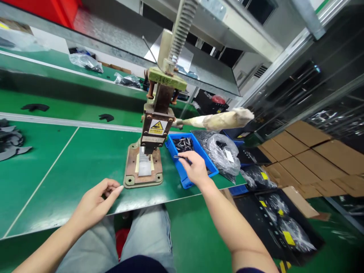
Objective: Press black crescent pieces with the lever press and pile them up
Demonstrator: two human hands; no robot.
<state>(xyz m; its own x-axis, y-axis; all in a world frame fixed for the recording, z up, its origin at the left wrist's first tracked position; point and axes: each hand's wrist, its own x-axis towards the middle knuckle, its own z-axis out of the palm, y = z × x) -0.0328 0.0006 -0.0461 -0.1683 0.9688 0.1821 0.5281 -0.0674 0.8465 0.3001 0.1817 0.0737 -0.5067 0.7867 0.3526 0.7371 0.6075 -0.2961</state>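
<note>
Danger sits closest to the left hand point(98, 201), loosely curled at the green bench's point(71, 182) front edge, with nothing visible in its grip. Its thumb lies just beside the base point(130, 167) of a press point(146, 129); whether the two touch cannot be told. Should those fingers stray onto the metal plate point(145, 167) as the ram point(149, 148) comes down, they could be crushed, a hazard the yellow warning label point(157, 127) appears to flag. If the plate is not fixed, a nudge could set it askew.

Right of the press, the right hand point(195, 167) pinches a small part point(185, 159) between thumb and fingers, above a blue bin point(186, 183). A weak pinch could drop the piece among the loose heap point(183, 144), where it would be hard to pick out again. The handle point(222, 120), wrapped in pale material, juts out beyond the bin; a hand lifted carelessly might knock it and jolt the press. Farther right, a clear plastic bag point(223, 151) crowds the bin and, if shifted, could push it.

The part's left end, slim, straight and dark with a duller tip, pokes clear of the fingertips. Toward the right it vanishes into the grip, leaving its full shape unseen. It looks stiff, and as dark as much of the heap.
</note>
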